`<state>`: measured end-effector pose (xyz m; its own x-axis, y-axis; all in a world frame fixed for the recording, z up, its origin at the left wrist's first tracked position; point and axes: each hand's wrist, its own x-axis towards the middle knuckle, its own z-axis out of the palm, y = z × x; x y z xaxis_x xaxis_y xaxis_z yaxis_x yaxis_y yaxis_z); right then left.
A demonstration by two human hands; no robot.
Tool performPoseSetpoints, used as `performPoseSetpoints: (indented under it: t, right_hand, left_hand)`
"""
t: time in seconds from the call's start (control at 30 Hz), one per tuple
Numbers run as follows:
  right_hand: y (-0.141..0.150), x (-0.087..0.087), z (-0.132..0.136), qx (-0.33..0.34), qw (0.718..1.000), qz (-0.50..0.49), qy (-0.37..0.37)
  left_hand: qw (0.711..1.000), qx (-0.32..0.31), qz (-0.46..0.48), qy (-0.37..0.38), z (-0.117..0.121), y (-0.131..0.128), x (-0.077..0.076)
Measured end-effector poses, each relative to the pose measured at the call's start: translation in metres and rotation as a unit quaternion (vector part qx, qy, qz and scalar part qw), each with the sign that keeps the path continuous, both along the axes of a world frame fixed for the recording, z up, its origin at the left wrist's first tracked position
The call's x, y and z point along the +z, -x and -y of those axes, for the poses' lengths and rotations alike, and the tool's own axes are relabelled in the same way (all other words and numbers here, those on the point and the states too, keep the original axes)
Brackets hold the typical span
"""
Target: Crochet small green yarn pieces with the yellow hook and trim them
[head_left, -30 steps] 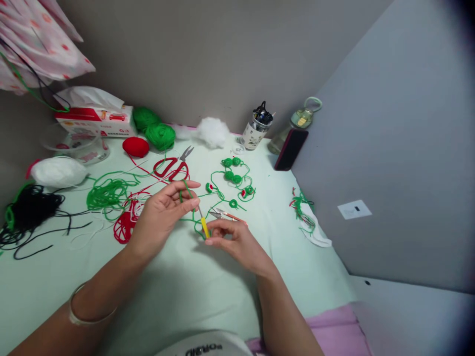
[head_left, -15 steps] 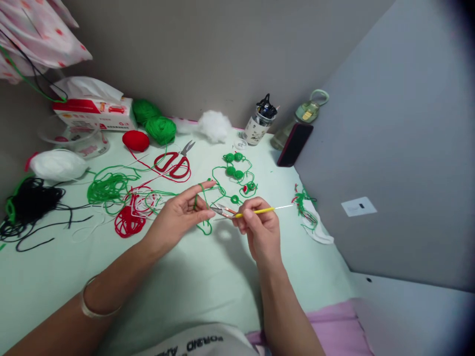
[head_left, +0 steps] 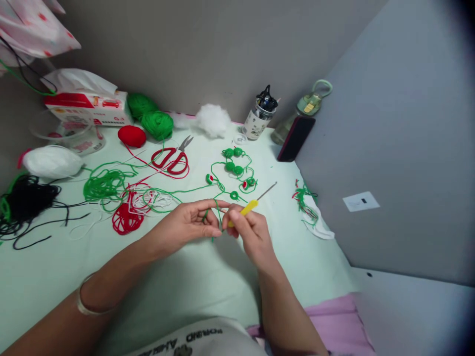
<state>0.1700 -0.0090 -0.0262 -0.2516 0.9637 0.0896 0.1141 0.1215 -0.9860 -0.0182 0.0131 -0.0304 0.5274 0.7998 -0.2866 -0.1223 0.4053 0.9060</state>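
Observation:
Green yarn (head_left: 217,204) loops over the raised index finger of my left hand (head_left: 187,223), whose thumb and other fingers close on the strand. Close against it, my right hand (head_left: 252,232) grips a crochet hook (head_left: 250,205) by its yellow handle, the metal tip slanting up and right. A bit of orange and silver shows between the hands, mostly hidden by fingers. Just beyond them lie a small green crocheted ring (head_left: 233,195) and several green crocheted balls (head_left: 233,168) joined by yarn.
Red-handled scissors (head_left: 178,160), a red yarn tangle (head_left: 128,217) and a green one (head_left: 104,185) lie to the left. White stuffing (head_left: 213,120), a pen cup (head_left: 256,121) and a phone (head_left: 298,138) stand along the back. Yarn scraps (head_left: 306,202) lie at right.
My hands have come together. The crochet hook has swung from nearly level to slanting upward. Small snips, plainly seen at my right fingers before, are now almost hidden.

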Motion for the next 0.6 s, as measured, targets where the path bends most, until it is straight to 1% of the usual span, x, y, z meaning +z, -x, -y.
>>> performPoseSetpoints:
  t: [0.03,0.1,0.17,0.23,0.3,0.4,0.53,0.6]
  right_hand:
    - [0.000,0.000,-0.001,0.002,0.998,-0.053,0.042]
    - [0.001,-0.001,-0.003,0.011,0.985,-0.146,0.094]
    - [0.003,-0.002,-0.003,0.024,0.972,-0.202,0.119]
    - [0.006,-0.003,-0.002,0.035,0.965,-0.230,0.119]
    - [0.008,-0.004,0.000,0.039,0.964,-0.243,0.098]
    - [0.010,-0.005,0.002,0.030,0.969,-0.239,0.051]
    - [0.010,-0.003,0.003,0.003,0.977,-0.210,-0.017]
    - [0.012,-0.002,0.005,-0.021,0.983,-0.170,-0.067]
  left_hand:
    - [1.000,-0.008,0.013,0.002,0.000,0.001,0.002]
    - [0.999,-0.016,0.038,0.009,0.001,0.003,0.007]
    - [0.998,-0.007,0.066,0.018,0.001,0.003,0.010]
    - [0.995,0.013,0.097,0.026,0.003,0.001,0.011]
    - [0.990,0.035,0.130,0.035,0.005,-0.001,0.012]
    - [0.982,0.072,0.166,0.061,0.007,-0.004,0.013]
    - [0.971,0.118,0.184,0.095,0.009,-0.006,0.015]
    - [0.970,0.137,0.176,0.099,0.010,-0.009,0.015]
